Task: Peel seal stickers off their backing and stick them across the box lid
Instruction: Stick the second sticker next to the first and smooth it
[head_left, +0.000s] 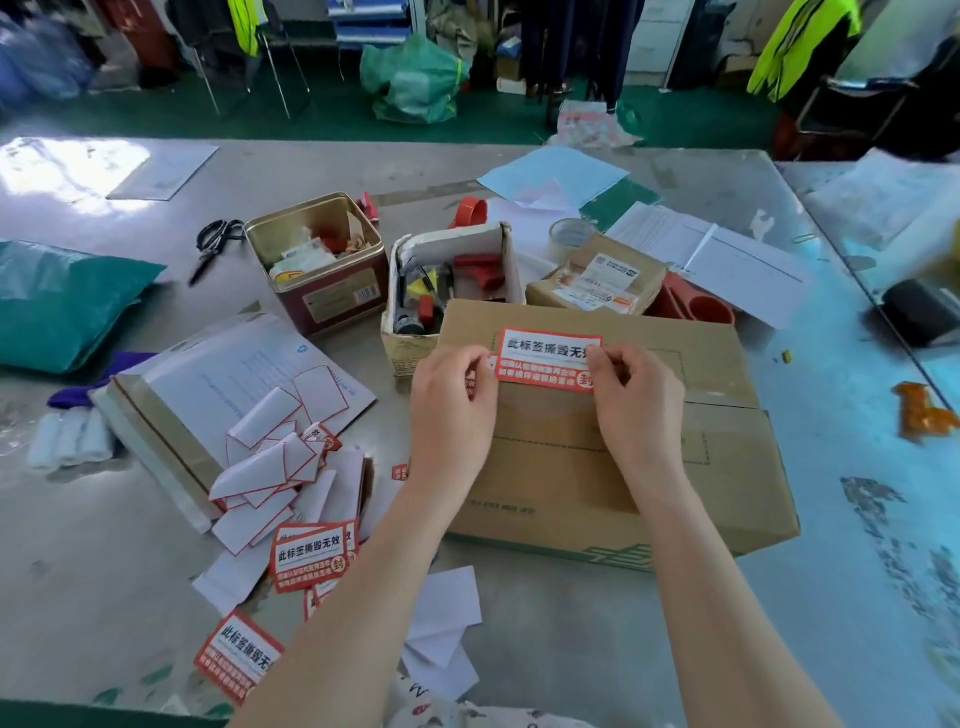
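Observation:
A brown cardboard box (597, 467) lies flat on the table in front of me. Above its lid I hold a red and white seal sticker (545, 358). My left hand (452, 410) pinches its left edge, where another sticker edge shows behind the fingers. My right hand (634, 400) pinches its right edge. Fresh stickers (309, 556) on their backing lie at the lower left. A heap of peeled white backing papers (270, 467) with red borders lies beside them.
A gold tin (317, 260) and a small open carton of tools (447, 291) stand behind the box. Scissors (213, 244), a teal mailer bag (62, 301), a labelled parcel (597, 280), tape rolls and papers lie around the grey table (831, 519).

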